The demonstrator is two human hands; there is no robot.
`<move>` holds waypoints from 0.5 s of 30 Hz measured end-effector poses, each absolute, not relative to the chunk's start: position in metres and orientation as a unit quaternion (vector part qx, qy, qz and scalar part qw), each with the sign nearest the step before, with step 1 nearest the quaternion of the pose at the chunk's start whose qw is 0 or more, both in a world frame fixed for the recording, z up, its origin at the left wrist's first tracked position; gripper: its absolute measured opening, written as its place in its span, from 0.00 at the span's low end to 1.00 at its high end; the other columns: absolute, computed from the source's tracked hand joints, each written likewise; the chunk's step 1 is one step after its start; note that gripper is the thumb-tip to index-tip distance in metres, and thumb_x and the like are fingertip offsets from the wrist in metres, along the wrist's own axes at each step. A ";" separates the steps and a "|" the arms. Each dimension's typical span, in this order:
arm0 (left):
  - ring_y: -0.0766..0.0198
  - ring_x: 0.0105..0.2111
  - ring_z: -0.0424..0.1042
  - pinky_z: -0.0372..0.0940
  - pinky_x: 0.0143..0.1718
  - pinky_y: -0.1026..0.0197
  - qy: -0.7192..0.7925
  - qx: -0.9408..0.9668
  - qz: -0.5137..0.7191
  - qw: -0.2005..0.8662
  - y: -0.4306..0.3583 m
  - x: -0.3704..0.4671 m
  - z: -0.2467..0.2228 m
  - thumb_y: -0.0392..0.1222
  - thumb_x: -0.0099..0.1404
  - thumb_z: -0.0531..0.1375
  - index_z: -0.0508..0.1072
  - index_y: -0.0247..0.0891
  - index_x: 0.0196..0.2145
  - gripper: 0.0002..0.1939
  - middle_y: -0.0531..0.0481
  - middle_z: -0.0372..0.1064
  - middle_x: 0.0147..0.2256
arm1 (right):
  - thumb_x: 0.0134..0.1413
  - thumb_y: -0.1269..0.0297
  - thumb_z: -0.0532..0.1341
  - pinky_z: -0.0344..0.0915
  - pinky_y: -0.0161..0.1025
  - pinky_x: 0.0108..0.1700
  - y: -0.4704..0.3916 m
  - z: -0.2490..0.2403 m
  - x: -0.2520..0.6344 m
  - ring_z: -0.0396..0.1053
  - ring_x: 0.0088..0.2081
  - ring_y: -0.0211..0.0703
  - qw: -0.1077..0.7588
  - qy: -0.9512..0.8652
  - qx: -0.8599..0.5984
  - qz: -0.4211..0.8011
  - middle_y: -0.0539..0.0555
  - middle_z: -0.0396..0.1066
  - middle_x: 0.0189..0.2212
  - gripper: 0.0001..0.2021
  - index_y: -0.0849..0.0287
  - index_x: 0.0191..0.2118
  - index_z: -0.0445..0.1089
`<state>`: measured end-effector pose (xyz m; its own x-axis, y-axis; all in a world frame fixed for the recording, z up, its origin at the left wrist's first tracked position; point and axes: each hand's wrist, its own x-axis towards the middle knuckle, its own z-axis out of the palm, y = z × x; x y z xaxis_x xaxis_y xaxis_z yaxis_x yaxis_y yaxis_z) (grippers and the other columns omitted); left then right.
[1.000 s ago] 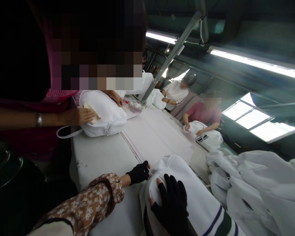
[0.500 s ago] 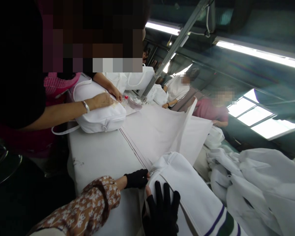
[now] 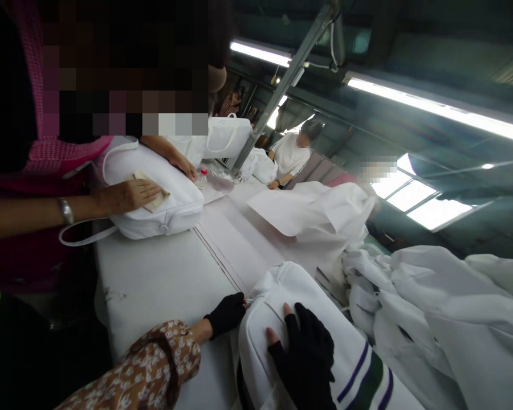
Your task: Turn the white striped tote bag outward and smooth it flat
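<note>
A white bag with purple and green stripes (image 3: 308, 296) lies on the white table (image 3: 162, 279) in front of me. My left hand (image 3: 226, 313), in a black fingerless glove, pinches a small part at the bag's left edge, probably a zipper pull. Flat on top of the bag rests my right hand (image 3: 303, 353), gloved too, fingers spread. My left sleeve is brown with a white flower print.
A person in pink at the left wipes another white bag (image 3: 154, 193) with a cloth (image 3: 151, 196). Two more people work at the table's far end, one lifting a white sheet (image 3: 308, 210). A heap of white bags (image 3: 444, 307) lies at the right.
My right hand slid a little down and right on the bag. The neighbour's hand went back to the left of their bag. The far white sheet dropped lower.
</note>
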<state>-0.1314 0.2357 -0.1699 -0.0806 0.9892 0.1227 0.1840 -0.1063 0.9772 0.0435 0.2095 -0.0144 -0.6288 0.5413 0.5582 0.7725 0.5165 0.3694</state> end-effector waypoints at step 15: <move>0.52 0.37 0.70 0.63 0.41 0.50 0.532 0.756 0.296 0.239 0.138 -0.167 -0.172 0.45 0.68 0.46 0.71 0.36 0.39 0.17 0.41 0.71 0.38 | 0.58 0.43 0.52 0.34 0.65 0.63 0.214 -0.018 0.016 0.48 0.63 0.61 0.103 -0.848 -0.460 -0.244 0.60 0.60 0.58 0.27 0.54 0.56 0.65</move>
<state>-0.1667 0.1378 -0.1720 0.2588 0.9462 0.1942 0.6629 -0.3202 0.6767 0.0161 0.2138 -0.0178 -0.5555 0.7293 0.3995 0.8301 0.4581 0.3181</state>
